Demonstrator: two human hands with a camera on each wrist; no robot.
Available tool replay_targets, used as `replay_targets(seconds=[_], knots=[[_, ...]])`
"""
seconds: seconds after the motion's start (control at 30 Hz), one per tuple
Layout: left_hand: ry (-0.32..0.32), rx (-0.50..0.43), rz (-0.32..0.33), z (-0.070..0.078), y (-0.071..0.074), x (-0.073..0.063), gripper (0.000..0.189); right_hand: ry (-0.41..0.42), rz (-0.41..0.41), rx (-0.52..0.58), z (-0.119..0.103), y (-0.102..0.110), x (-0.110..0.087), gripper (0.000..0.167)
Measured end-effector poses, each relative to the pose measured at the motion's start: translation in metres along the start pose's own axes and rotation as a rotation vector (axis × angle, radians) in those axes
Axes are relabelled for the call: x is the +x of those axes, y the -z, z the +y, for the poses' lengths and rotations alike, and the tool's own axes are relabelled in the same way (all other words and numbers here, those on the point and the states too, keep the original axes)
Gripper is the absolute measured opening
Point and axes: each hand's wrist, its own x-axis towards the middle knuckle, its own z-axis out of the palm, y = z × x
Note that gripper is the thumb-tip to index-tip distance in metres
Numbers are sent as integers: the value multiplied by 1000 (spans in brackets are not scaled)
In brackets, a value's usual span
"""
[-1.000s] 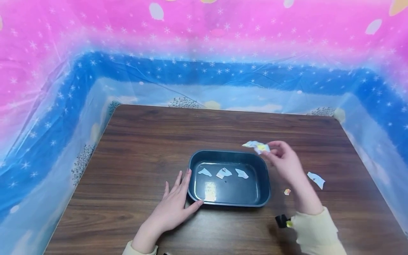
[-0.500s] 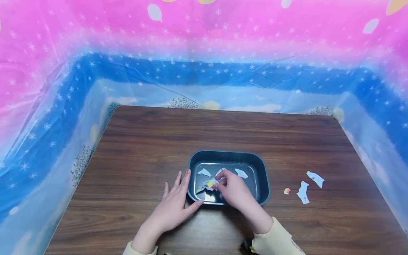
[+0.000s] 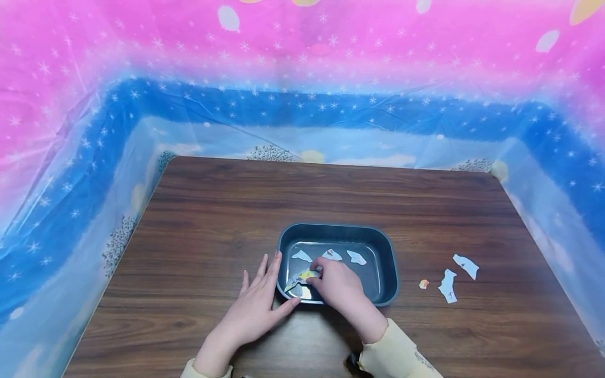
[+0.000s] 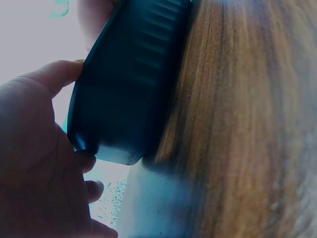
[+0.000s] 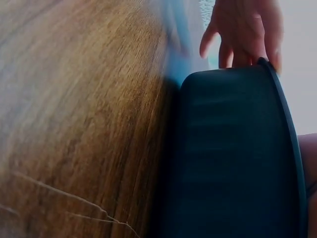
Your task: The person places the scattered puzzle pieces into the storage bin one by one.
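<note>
A dark rectangular plastic basin sits on the table. My left hand rests along its left end with straight fingers, fingertips and thumb touching the rim. In the left wrist view the thumb lies at the basin's upper edge. Inside the basin, my right hand pinches a torn paper scrap with a yellow print low over the front left of the floor. Behind it, in a row, lie a white scrap, a partly covered printed scrap and another pale scrap.
To the right of the basin, the brown wooden table bears a small orange scrap, a white torn scrap and another white scrap. A pink and blue patterned cloth hangs around the table's back and sides.
From above the basin's back right corner, my right hand has brought the yellow-printed scrap down into the front left of the basin. My left hand has stayed at the rim.
</note>
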Motion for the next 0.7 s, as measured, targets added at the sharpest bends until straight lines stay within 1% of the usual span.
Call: replay_targets(seconds=[0.17, 0.27, 0.4, 0.57, 0.63, 0.7], knots=[[-10, -1, 5, 1, 0, -1, 97, 6, 30, -50, -1, 0, -1, 30], [-13, 1, 13, 1, 0, -2, 97, 10, 50, -54, -2, 1, -1, 32], [-8, 5, 16, 0, 0, -3, 98, 23, 82, -7, 0, 8, -6, 31], [-2, 15, 12, 0, -1, -3, 100, 69, 206, 65, 12, 27, -20, 27], [-5, 13, 14, 0, -1, -3, 100, 62, 238, 101, 19, 38, -26, 27], [-7, 12, 16, 0, -1, -3, 100, 40, 253, 140, 28, 48, -31, 28]])
